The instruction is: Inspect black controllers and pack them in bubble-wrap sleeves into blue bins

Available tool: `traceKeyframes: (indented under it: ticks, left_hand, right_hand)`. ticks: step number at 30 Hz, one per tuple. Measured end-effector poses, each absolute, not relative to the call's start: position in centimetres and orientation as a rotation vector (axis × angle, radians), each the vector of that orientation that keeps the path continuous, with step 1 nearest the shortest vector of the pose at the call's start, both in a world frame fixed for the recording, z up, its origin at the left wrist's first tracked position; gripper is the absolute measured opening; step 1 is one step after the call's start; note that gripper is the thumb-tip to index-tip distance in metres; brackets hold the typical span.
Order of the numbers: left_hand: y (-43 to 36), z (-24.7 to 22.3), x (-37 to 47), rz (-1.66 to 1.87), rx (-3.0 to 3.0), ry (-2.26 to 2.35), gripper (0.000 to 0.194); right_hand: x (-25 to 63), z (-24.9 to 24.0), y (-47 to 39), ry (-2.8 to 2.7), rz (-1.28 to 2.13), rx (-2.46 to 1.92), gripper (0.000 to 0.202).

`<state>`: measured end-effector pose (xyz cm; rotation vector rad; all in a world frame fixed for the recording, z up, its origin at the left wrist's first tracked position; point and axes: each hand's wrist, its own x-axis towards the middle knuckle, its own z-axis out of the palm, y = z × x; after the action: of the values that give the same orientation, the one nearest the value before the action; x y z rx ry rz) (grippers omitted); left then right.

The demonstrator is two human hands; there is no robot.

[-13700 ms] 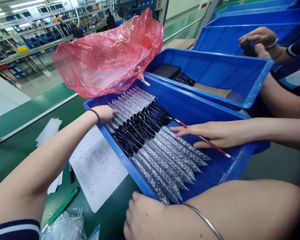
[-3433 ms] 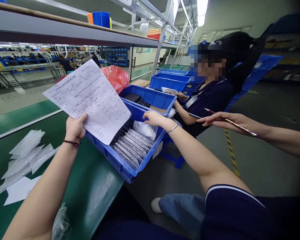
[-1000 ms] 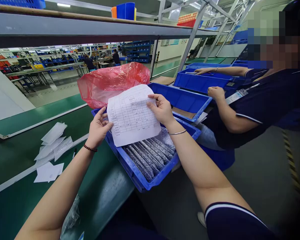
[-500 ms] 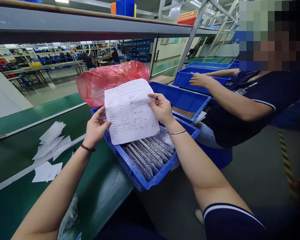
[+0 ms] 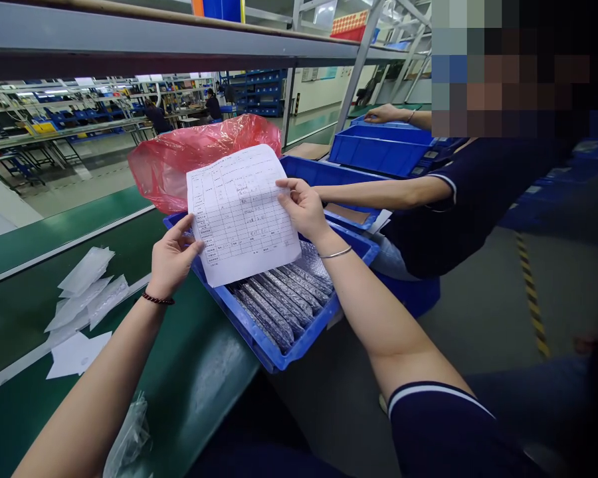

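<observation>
Between my hands is a white paper form (image 5: 244, 226) printed with a table and marked with handwriting. My left hand (image 5: 173, 257) pinches its left edge, and my right hand (image 5: 305, 207) grips its upper right edge. Under the sheet stands a blue plastic bin (image 5: 274, 362), resting partly on the green bench. Several bubble-wrapped flat packs (image 5: 284, 302) stand in a row inside it; the paper hides the bin's far part. A crumpled red plastic bag (image 5: 204, 149) rises behind the form.
Clear plastic bags (image 5: 87, 285) and white paper pieces (image 5: 77, 353) lie on the green bench (image 5: 199, 378) at left. More blue bins (image 5: 379, 149) stand at the back right, beside a co-worker (image 5: 498, 179) whose arm reaches toward my right hand. A metal shelf (image 5: 179, 50) spans overhead.
The view has shifted, so most things sit further left. The co-worker's one arm has stretched out behind my right hand, the other over the far bins. My grip on the form is unchanged.
</observation>
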<state>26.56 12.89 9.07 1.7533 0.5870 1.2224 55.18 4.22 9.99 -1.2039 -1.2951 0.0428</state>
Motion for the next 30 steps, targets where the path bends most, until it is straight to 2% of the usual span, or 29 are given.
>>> traceKeyframes:
  ticks: [30]
  left_hand:
    - [12.45,8.38,26.51,1.316,1.937,0.679,0.062]
  right_hand:
    - [54.58,10.51,4.05,-1.277,0.091,-1.044,0.047]
